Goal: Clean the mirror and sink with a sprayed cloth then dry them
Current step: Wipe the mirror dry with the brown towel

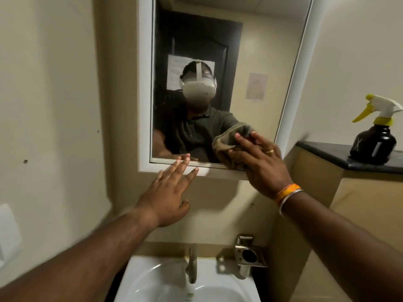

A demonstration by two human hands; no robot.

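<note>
A crumpled grey-brown cloth (229, 141) is pressed flat against the mirror (250, 62) by the right hand (259, 162), at the glass's lower right corner, about 5 o'clock on the pane. Right fingers (242, 140) are straight and slightly spread over the cloth, thumb laid along its lower edge; cloth is overlapping the bottom frame. An orange band and a silver bangle are seen on the right wrist, a ring on one finger.

Left hand (170, 190) is held open at 7 o'clock of the mirror, fingers (185, 164) straight and close together, tips on or just at the white lower frame; actual contact cannot be told. Nothing is held in it.

White sink (139, 277) is located at 6 o'clock, directly below the mirror, with a metal tap (193, 264) at its back edge and a metal wall holder (248, 253) just to the tap's 3 o'clock. A black spray bottle (373, 142) with white-yellow trigger is stood upright on a dark ledge (322, 149) at 3 o'clock, well apart from both hands.
</note>
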